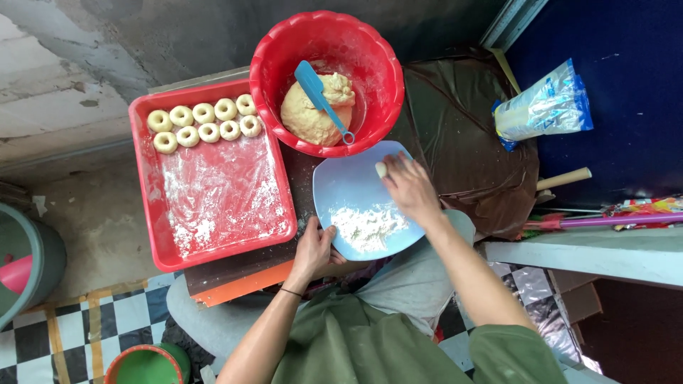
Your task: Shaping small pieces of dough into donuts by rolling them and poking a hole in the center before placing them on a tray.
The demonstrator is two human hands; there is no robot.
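My left hand (pixel 314 250) grips the near left rim of a pale blue plate (pixel 340 186) that carries a heap of white flour (pixel 368 227). My right hand (pixel 410 189) reaches over the plate's far side and pinches a small white piece of dough (pixel 381 169) between fingertips. Just beyond stands a red bowl (pixel 377 57) with a big lump of yellowish dough (pixel 311 115) and a blue spatula (pixel 321 98) lying across it. To the left, a red tray (pixel 153 220) lined with floured plastic holds several ring-shaped dough pieces (pixel 203 122) along its far edge.
A clear bag of white powder (pixel 542 107) lies at the right on a dark blue surface. A brown plastic sheet (pixel 473 135) covers the spot beside the bowl. A wooden handle (pixel 563 178) and a purple stick (pixel 612 220) lie right. A green bucket (pixel 147 364) sits on the checkered floor.
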